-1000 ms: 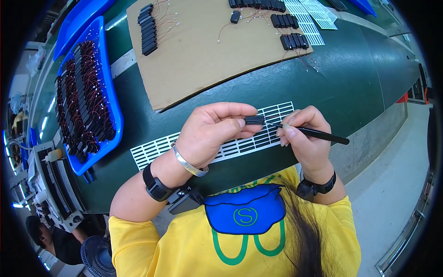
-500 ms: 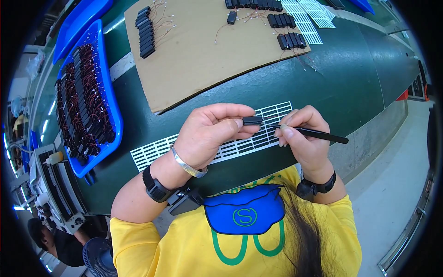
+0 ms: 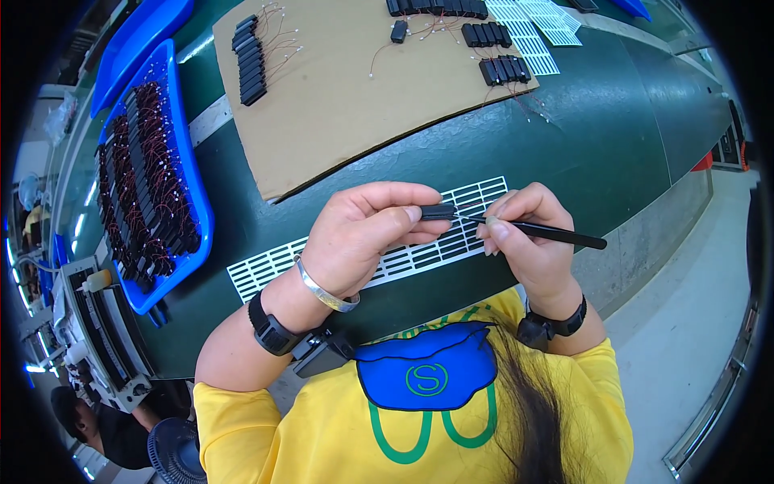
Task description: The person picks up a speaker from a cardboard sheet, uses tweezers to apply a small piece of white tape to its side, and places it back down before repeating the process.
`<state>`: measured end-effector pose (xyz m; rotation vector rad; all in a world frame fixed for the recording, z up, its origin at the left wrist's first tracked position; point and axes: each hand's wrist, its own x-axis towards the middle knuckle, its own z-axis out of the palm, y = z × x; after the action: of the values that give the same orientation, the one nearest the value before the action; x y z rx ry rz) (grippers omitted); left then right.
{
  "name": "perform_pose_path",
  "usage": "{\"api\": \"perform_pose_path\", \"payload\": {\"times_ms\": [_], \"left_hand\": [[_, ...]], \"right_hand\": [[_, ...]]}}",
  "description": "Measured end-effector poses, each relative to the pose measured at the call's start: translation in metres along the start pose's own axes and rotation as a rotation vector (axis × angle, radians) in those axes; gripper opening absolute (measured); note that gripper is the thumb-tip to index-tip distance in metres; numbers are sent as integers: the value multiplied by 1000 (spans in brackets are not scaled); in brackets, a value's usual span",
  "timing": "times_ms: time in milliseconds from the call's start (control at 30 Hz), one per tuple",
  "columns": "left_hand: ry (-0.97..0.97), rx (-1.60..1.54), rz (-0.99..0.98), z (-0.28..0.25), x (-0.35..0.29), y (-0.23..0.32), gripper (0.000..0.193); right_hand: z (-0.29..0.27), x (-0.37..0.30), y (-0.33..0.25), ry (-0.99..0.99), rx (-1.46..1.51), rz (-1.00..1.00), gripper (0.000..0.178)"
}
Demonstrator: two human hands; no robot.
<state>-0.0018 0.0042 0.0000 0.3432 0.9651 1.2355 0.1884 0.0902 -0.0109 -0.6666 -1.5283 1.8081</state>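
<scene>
Between the thumb and fingers of my left hand [image 3: 359,230] is a small black rectangular block [image 3: 438,212], its right end sticking out. My right hand [image 3: 532,234] is closed round black tweezers [image 3: 556,234], whose thin tips reach the block's right end. Any small part at the tips is too fine to make out. Beneath both hands a white slotted strip [image 3: 270,270] lies slantwise on the green table [image 3: 597,137].
A brown cardboard sheet [image 3: 339,97] ahead carries rows of black blocks with thin red wires [image 3: 250,68]. At the left stands a blue tray [image 3: 205,214] filled with similar wired blocks. More white slotted strips [image 3: 524,40] lie at the far right. A fan [image 3: 173,452] and another person [image 3: 105,427] are at lower left.
Both hands hold nearly the same pose, with the tweezers still at the block's end. The whole view has shifted slightly.
</scene>
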Motion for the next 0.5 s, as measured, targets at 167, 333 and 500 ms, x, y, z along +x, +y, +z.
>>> {"api": "perform_pose_path", "payload": {"times_ms": [167, 333, 500], "left_hand": [[-23, -17, -21, -1, 0, 1, 23], [3, -23, -10, 0, -1, 0, 22], [-3, -19, -33, 0, -1, 2, 20]], "right_hand": [[0, 0, 0, 2, -6, 5, 9], [1, 0, 0, 9, -9, 3, 9], [2, 0, -2, 20, -7, 23, 9]]}}
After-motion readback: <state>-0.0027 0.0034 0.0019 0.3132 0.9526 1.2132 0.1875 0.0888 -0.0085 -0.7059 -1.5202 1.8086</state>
